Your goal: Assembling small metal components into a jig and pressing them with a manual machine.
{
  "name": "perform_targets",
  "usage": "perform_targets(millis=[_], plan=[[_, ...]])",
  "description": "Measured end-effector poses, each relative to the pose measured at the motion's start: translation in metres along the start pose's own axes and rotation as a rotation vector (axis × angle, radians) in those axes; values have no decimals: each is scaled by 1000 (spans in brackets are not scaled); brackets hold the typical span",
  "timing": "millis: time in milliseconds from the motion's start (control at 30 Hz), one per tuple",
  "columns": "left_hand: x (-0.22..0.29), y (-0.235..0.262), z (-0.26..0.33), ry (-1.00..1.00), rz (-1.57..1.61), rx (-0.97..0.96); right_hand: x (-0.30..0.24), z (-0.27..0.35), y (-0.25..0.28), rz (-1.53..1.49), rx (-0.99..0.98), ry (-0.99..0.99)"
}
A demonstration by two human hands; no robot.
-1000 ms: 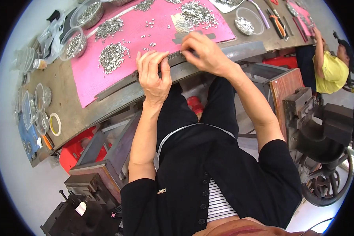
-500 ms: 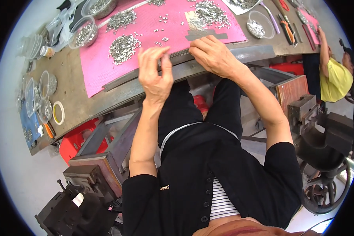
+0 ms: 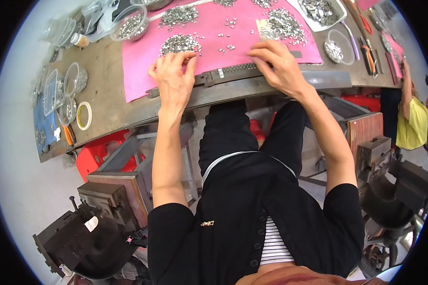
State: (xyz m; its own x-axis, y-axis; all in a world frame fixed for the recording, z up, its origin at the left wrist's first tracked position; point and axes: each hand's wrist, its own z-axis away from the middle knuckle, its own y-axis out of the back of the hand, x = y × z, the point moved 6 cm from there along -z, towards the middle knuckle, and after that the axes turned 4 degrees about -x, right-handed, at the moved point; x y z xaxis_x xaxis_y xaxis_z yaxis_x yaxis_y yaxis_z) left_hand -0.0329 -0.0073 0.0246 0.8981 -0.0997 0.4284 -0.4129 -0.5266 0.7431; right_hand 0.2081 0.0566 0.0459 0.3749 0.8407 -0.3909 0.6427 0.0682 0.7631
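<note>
My left hand (image 3: 172, 78) is bent at the near edge of a pile of small shiny metal pieces (image 3: 180, 43); its thumb and fingertips are close together, and whatever lies between them cannot be made out. My right hand (image 3: 283, 69) hovers over the right part of a long, dark, notched metal bar (image 3: 235, 69), fingers stretched leftward and thumb apart, with no held thing visible. One bright little metal piece (image 3: 220, 73) stands out on the bar between my hands. The bar lies along the near edge of a pink mat (image 3: 140, 76).
More metal pieces lie heaped at the mat's far side, with a few loose ones (image 3: 226, 48) mid-mat. Clear tubs (image 3: 129, 23) stand at left, a tape roll (image 3: 84, 116) below them. Pliers (image 3: 367, 58) and a tub (image 3: 338, 46) sit at right. Another person in yellow (image 3: 412, 123) works beyond.
My left hand has moved left, away from the bar's middle to the pile. My right hand has lifted off the bar and opened somewhat. The whole view has shifted slightly.
</note>
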Motion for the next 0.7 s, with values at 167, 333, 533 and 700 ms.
perform_targets(millis=[167,333,533,700], plan=[[5,-9,-11,-26,-54,-155,-3,-55,-56,-1,-64,60],[11,-1,-15,-138,-202,-26,3,-72,-91,213,-225,92],[6,-8,7,-85,-39,-451,-10,-48,-74,114,-325,162],[0,10,5,-83,48,-223,0,-52,-56,-34,-207,129]])
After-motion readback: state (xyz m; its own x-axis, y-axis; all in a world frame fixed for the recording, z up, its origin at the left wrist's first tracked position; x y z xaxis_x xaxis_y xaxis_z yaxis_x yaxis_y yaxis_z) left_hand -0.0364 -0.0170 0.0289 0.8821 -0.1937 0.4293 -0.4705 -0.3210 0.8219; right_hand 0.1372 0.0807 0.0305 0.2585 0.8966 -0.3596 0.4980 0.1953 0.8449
